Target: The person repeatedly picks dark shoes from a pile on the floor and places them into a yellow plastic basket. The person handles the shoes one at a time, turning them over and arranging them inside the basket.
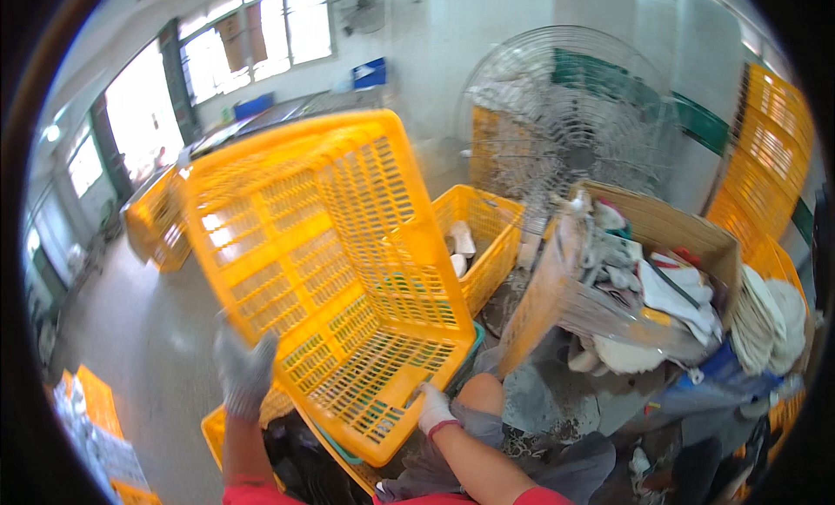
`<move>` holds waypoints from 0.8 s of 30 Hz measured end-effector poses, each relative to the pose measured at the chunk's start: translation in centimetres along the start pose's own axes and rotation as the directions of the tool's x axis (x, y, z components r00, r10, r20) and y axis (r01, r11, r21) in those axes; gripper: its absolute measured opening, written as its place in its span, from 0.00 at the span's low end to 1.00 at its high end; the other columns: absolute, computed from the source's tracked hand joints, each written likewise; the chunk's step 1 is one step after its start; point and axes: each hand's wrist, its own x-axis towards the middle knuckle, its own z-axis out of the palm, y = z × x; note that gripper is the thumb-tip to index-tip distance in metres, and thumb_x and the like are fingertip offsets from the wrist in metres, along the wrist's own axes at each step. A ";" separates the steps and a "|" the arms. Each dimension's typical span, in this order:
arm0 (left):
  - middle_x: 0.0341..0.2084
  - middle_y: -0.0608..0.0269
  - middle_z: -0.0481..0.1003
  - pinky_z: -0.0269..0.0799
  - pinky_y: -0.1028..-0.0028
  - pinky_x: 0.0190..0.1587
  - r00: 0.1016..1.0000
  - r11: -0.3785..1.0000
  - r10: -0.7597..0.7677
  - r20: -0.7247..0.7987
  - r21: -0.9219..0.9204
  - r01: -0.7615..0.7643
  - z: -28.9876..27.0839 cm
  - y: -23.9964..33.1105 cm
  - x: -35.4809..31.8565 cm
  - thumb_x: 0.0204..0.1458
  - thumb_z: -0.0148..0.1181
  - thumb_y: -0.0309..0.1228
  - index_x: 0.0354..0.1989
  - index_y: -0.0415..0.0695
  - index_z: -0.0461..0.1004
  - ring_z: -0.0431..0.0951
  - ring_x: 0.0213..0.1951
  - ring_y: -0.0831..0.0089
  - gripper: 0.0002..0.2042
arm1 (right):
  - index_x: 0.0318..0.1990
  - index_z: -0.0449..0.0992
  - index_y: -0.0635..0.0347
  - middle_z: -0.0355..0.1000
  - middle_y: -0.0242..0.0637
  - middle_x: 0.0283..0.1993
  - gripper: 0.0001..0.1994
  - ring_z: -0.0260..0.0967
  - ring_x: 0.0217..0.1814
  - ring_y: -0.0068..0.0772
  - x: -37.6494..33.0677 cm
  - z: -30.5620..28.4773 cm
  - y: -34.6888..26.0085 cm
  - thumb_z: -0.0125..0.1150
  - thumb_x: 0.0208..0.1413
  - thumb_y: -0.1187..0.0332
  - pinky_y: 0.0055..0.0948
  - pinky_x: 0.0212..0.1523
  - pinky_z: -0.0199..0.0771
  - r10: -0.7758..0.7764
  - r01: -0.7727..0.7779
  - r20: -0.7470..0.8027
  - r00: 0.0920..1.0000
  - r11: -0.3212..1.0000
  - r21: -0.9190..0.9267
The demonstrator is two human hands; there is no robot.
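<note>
A large yellow plastic crate (300, 227) with slotted walls is tilted up in front of me, its open side turned toward me. My right hand (434, 409), in a whitish glove with a red cuff edge, grips its lower right side at a handle slot. My left hand (242, 372), in a grey glove and slightly blurred, is closed at the crate's left rim, thumb on the near side. The crate's inside looks bare. Below it, partly hidden, sits another yellow crate (211, 435) holding black material (300, 457).
Beyond the held crate stands a yellow crate (500, 279) with pale pieces inside. To the right is a cardboard box (696, 227) heaped with gloves and cloth, before a large wire-caged fan (574, 131). Yellow crates (761, 148) are stacked far right; another crate (161, 218) stands left.
</note>
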 end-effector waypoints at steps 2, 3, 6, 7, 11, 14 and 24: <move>0.61 0.49 0.75 0.74 0.61 0.66 0.978 0.981 0.188 -0.090 -0.023 -0.191 -3.7 2.1 -2.4 0.59 0.67 0.31 0.72 0.30 0.63 0.77 0.61 0.61 0.34 | 0.47 0.80 0.58 0.78 0.40 0.36 0.05 0.76 0.38 0.43 -2.1 2.2 -0.9 0.62 0.68 0.70 0.47 0.45 0.80 -0.062 0.062 -0.011 0.998 0.998 -0.032; 0.64 0.51 0.72 0.73 0.62 0.67 0.950 0.971 0.228 -0.214 -0.015 -0.237 -5.7 2.8 -3.5 0.61 0.67 0.31 0.74 0.31 0.62 0.75 0.62 0.63 0.34 | 0.48 0.80 0.59 0.79 0.38 0.38 0.06 0.77 0.38 0.40 -3.7 3.8 -1.7 0.63 0.68 0.71 0.44 0.44 0.80 -0.150 0.141 0.109 0.983 0.986 0.087; 0.64 0.52 0.71 0.72 0.64 0.68 0.878 0.913 0.294 -0.377 -0.161 -0.375 -11.5 3.7 -5.8 0.66 0.63 0.37 0.75 0.32 0.61 0.74 0.63 0.63 0.33 | 0.50 0.78 0.59 0.77 0.32 0.40 0.07 0.75 0.41 0.31 -8.5 9.7 -7.3 0.66 0.66 0.73 0.35 0.44 0.77 -0.374 0.327 0.282 0.884 0.923 0.202; 0.65 0.51 0.71 0.72 0.62 0.68 0.868 0.909 0.260 -0.423 -0.196 -0.368 -13.0 3.7 -6.0 0.67 0.62 0.36 0.74 0.31 0.62 0.74 0.63 0.62 0.32 | 0.43 0.79 0.60 0.75 0.30 0.35 0.03 0.72 0.37 0.27 -10.6 11.9 -10.3 0.65 0.65 0.73 0.33 0.40 0.74 -0.475 0.412 0.386 0.791 0.880 0.238; 0.66 0.46 0.72 0.73 0.58 0.68 0.796 0.834 0.118 -0.594 -0.376 -0.404 -15.4 3.2 -2.8 0.70 0.59 0.36 0.73 0.30 0.64 0.75 0.64 0.58 0.29 | 0.36 0.79 0.59 0.73 0.27 0.30 0.04 0.69 0.33 0.22 -22.6 18.4 -23.3 0.62 0.63 0.70 0.30 0.36 0.70 -0.815 0.846 0.509 0.278 0.459 0.273; 0.67 0.43 0.74 0.76 0.57 0.66 0.735 0.795 0.347 -0.582 -0.233 -0.560 -12.9 3.7 3.4 0.73 0.56 0.33 0.72 0.35 0.69 0.75 0.67 0.56 0.22 | 0.38 0.80 0.61 0.76 0.30 0.33 0.06 0.72 0.32 0.24 -33.5 19.3 -31.6 0.62 0.65 0.69 0.30 0.36 0.72 -0.889 0.914 0.454 0.053 0.227 0.337; 0.61 0.49 0.77 0.76 0.60 0.65 0.486 0.498 0.867 0.114 -0.248 -0.831 13.1 23.5 16.5 0.74 0.55 0.36 0.66 0.37 0.73 0.76 0.62 0.58 0.19 | 0.44 0.80 0.59 0.76 0.40 0.47 0.11 0.77 0.45 0.32 -67.5 -3.1 -41.4 0.58 0.64 0.62 0.36 0.51 0.77 -0.665 0.744 0.367 -0.651 -0.655 0.133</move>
